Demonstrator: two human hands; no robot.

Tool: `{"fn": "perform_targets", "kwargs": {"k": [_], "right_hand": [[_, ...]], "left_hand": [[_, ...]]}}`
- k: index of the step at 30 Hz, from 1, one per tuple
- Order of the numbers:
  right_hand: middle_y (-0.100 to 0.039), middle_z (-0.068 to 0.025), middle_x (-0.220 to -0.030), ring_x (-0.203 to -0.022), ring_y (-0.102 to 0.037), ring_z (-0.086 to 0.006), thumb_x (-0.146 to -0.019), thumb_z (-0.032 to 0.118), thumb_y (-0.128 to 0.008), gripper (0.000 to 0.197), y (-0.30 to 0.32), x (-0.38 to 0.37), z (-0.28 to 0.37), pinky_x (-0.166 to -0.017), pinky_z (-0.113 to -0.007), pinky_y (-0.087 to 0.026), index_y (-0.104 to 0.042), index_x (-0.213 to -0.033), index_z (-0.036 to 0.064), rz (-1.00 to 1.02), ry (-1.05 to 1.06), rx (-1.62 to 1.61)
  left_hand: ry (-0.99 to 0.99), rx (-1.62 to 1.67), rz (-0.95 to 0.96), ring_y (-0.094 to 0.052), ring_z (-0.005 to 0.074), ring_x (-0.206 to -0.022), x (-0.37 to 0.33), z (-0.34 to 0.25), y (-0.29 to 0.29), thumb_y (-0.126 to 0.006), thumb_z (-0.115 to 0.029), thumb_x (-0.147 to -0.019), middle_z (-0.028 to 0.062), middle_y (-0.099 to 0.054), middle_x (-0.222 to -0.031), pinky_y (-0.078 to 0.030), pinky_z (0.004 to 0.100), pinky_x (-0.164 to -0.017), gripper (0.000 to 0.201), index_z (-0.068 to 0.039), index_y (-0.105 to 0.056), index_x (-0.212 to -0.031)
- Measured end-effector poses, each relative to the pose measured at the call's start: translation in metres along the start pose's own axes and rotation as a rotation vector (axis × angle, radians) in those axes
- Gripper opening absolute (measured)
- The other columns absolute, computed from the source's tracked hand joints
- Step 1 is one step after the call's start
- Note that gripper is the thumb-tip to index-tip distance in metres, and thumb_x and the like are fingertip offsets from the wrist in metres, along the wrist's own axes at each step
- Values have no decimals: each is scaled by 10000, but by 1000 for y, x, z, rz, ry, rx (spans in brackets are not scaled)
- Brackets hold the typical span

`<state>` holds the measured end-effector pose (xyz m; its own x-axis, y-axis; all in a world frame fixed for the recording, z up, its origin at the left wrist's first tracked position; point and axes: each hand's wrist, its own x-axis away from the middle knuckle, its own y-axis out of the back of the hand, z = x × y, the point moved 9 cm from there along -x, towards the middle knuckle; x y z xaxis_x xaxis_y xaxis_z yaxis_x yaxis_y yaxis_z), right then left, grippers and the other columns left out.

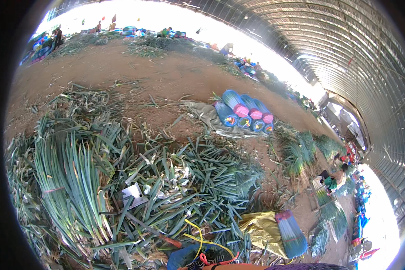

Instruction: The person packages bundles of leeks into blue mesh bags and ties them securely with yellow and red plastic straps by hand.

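Observation:
Neither of my hands shows clearly; only a thin strip of bare skin with a dark band (238, 266) appears at the lower edge, next to purple mesh-like cloth (306, 267). Just above it lie yellow straps (202, 239), a red cord (204, 258) and something blue (181, 258). A long dark blade-like tool with an orange-brown handle (172, 242) rests across the cut leaves. Beyond it sits a pale flat metal plate (134, 196) with small holes. At the left lies a large bundle of green onions (69, 180), bound by a reddish band.
Loose green leaves (211, 175) cover the ground ahead. A wrapped onion bundle (291, 235) lies beside a gold sheet (263, 231). Several blue-and-pink bundles (244, 113) sit on a grey sheet (202, 114). More onions (301, 153) and a person (335, 180) are at the right.

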<state>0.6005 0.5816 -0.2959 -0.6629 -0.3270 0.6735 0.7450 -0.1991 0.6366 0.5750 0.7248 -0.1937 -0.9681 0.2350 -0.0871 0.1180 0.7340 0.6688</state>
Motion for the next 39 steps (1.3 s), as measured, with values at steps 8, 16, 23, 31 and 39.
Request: {"fn": "perform_targets", "kwargs": {"k": [8, 16, 23, 31, 39], "right_hand": [[-587, -189, -988, -931, -555, -340, -788, 127, -397, 283, 61, -6, -24, -822, -412, -423, -617, -942, 38, -263, -122, -54], [-577, -189, -1011, -952, -546, -334, -795, 130, -394, 286, 40, -29, -18, -834, -409, -416, -608, -960, 37, -238, -123, -26], [-568, -188, -1031, -969, -538, -329, -800, 132, -391, 290, 22, -35, -11, -845, -407, -410, -601, -975, 36, -168, -106, -8], [-558, -188, -1055, -989, -529, -324, -807, 135, -387, 294, -7, -31, -5, -857, -404, -403, -592, -993, 35, -73, -85, 36], [-548, -188, -1078, -1009, -520, -318, -814, 138, -384, 299, -36, -7, 2, -870, -401, -395, -584, -1010, 34, 70, -88, 119]], "left_hand": [[55, 37, 72, -395, 375, -1053, 1, 5, -7, -572, -88, -691, 170, -476, -1086, -312, 476, -924, 165, -116, -602, -852], [73, 155, 57, -379, 402, -1049, 3, 3, -10, -568, -71, -670, 194, -455, -1076, -305, 500, -915, 215, -120, -600, -877], [95, 141, 105, -388, 397, -1046, 6, 2, -12, -571, -63, -670, 183, -453, -1085, -305, 486, -922, 233, -129, -606, -891], [107, 147, 153, -363, 390, -1094, 4, -2, -5, -576, -60, -692, 177, -435, -1140, -300, 473, -940, 228, -120, -606, -910], [15, 88, 99, -387, 300, -1100, 11, 8, -24, -648, -142, -619, 74, -460, -1099, -305, 482, -933, 228, -175, -600, -840]]}}
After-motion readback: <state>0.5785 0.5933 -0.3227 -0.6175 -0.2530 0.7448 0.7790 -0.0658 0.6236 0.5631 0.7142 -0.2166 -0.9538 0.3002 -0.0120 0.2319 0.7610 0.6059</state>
